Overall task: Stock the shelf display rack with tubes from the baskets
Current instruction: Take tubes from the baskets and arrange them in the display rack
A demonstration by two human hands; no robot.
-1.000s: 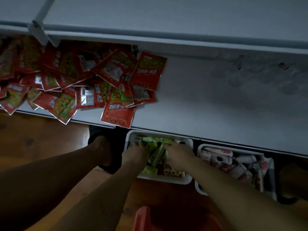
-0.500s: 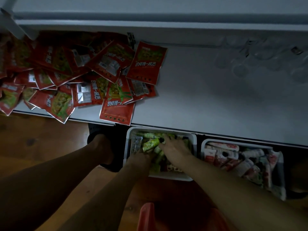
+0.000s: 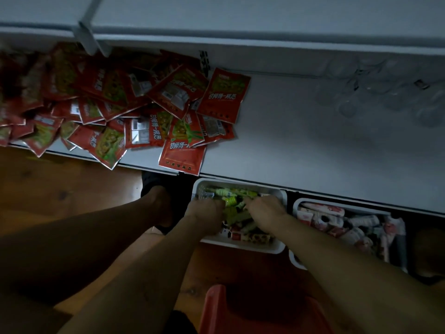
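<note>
A white basket [image 3: 255, 247] on the floor under the shelf edge holds several green tubes [image 3: 230, 201]. Both hands are down inside it. My left hand [image 3: 204, 212] has its fingers curled among the green tubes at the basket's left side. My right hand [image 3: 263, 208] is curled over tubes at the middle, its fingertips hidden in the pile. A second white basket [image 3: 297, 260] to the right holds several pink and white tubes [image 3: 337, 220]. The white shelf [image 3: 301, 145] lies above both baskets.
A heap of red snack packets [image 3: 144, 109] covers the shelf's left half, some overhanging its front edge. Clear cups [image 3: 385, 92] stand faintly at the shelf's back right. A red stool [image 3: 240, 312] is below. My leg and black-shod foot [image 3: 154, 189] are left of the basket.
The view has tilted slightly. Both hands stay in the green-tube basket, the left one having shifted a little forward among the tubes.
</note>
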